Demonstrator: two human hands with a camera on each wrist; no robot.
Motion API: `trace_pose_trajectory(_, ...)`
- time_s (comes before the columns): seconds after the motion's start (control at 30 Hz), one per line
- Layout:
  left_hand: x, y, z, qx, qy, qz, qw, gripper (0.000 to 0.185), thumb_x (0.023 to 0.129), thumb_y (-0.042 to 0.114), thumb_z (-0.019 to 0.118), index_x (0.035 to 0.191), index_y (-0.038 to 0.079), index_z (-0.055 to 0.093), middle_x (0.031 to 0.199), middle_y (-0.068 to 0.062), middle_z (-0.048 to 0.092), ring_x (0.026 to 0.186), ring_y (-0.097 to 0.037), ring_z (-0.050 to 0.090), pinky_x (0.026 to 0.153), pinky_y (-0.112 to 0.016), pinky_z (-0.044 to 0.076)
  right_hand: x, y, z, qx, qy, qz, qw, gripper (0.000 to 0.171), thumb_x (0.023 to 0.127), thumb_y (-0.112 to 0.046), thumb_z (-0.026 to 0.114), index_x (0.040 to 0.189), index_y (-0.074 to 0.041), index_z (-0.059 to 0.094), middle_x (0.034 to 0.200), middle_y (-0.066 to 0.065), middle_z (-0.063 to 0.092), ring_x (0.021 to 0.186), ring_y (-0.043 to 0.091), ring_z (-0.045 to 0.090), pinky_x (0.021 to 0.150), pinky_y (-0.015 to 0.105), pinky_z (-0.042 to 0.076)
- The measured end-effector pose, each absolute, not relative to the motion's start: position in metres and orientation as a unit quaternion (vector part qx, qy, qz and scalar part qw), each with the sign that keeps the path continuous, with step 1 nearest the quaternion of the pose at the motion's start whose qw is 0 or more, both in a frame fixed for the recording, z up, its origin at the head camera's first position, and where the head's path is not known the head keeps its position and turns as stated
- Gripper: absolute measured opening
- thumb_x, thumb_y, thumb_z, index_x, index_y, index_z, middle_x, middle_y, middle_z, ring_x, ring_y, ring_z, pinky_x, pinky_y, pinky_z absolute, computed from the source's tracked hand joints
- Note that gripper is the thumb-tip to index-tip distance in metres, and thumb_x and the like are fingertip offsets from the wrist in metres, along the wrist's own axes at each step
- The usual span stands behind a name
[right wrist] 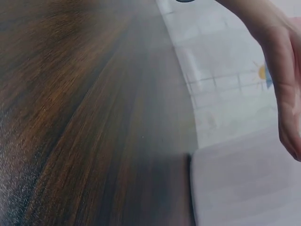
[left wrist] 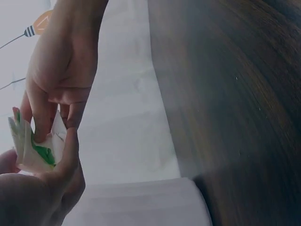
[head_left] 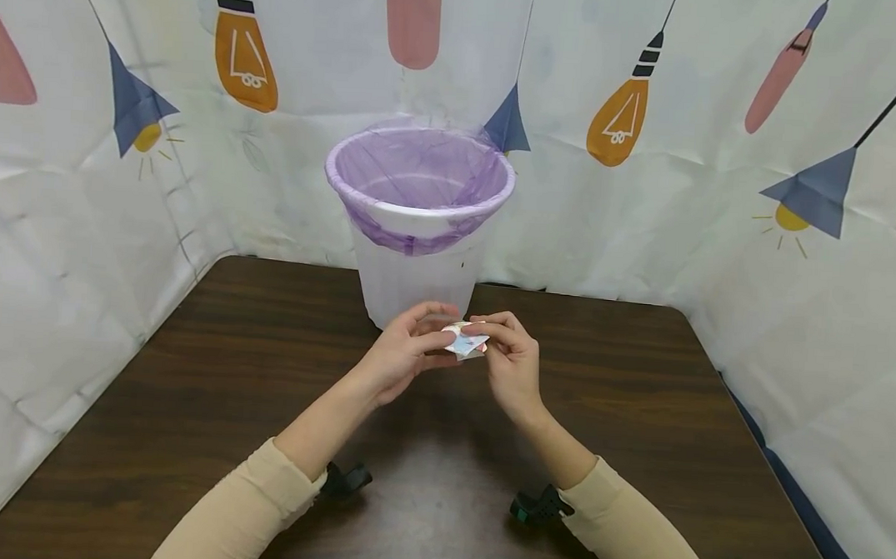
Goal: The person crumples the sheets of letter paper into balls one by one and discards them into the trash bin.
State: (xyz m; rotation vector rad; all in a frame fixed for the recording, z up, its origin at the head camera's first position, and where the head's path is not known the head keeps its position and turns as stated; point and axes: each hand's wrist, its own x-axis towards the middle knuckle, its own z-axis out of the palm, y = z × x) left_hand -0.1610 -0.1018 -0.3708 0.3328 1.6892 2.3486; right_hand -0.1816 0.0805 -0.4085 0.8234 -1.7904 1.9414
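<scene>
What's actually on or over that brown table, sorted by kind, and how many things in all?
Bins: 1, the white bin with a purple liner
Small wrappers: 1, the wrapper pinched between the left hand and the right hand
Hands: 2
Total: 4

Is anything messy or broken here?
Nothing stands out. The bin stands upright on the table with its purple bag neatly over the rim. Both hands hold a small crumpled wrapper.
</scene>
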Motion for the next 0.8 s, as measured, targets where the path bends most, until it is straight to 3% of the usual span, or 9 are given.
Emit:
trace_pose_trajectory(0.23,-0.157,-0.098,-0.370,0.127,0.626,0.768,0.054,0.042,0.099,-0.010,0.059,0.139,-0.003,0.049,0.136,-0.026,0.055,0.109,-0.028,0.065,0.087,-0.039,0.058,-0.182,0.083,-0.409,0.300,-0.647,0.680,0.169,0.026,0.097,0.018,0.051,0.101,0.011,0.075,0.113,0.023,0.064,0.105,0.026,0.063,0.077,0.023,0.053)
trace_pose_trajectory(0.4,-0.157,-0.099,-0.372,0.134,0.692,0.709,-0.006,0.042,0.098,-0.010,0.061,0.138,0.002,0.052,0.133,-0.021,0.060,0.111,-0.032,0.064,0.081,-0.031,0.055,-0.181,0.087,-0.412,0.318,-0.633,0.697,0.114,0.028,0.103,0.008,0.046,0.118,0.011,0.069,0.127,0.025,0.060,0.113,0.025,0.062,0.083,0.026,0.054)
trace_pose_trajectory(0.53,-0.158,-0.100,-0.375,0.146,0.711,0.687,-0.035,0.039,0.098,-0.009,0.061,0.135,0.001,0.051,0.131,-0.020,0.060,0.110,-0.033,0.063,0.083,-0.038,0.054,-0.180,0.086,-0.411,0.325,-0.611,0.718,0.074,0.031,0.102,0.006,0.054,0.132,0.012,0.057,0.133,0.033,0.053,0.108,0.025,0.062,0.083,0.028,0.056)
trace_pose_trajectory(0.63,-0.158,-0.101,-0.377,0.161,0.714,0.679,-0.050,0.036,0.098,-0.010,0.060,0.132,-0.001,0.051,0.132,-0.022,0.057,0.109,-0.034,0.062,0.084,-0.041,0.054,-0.180,0.083,-0.408,0.302,-0.622,0.720,0.061,0.043,0.097,0.007,0.065,0.138,0.008,0.053,0.136,0.028,0.053,0.101,0.023,0.062,0.079,0.027,0.057)
trace_pose_trajectory(0.8,-0.159,-0.100,-0.381,0.172,0.718,0.672,-0.060,0.031,0.098,-0.011,0.058,0.126,0.000,0.051,0.130,-0.023,0.055,0.106,-0.034,0.061,0.079,-0.032,0.052,-0.178,0.080,-0.405,0.251,-0.642,0.723,0.040,0.040,0.095,0.006,0.069,0.133,0.008,0.059,0.130,0.018,0.061,0.097,0.021,0.062,0.075,0.026,0.057)
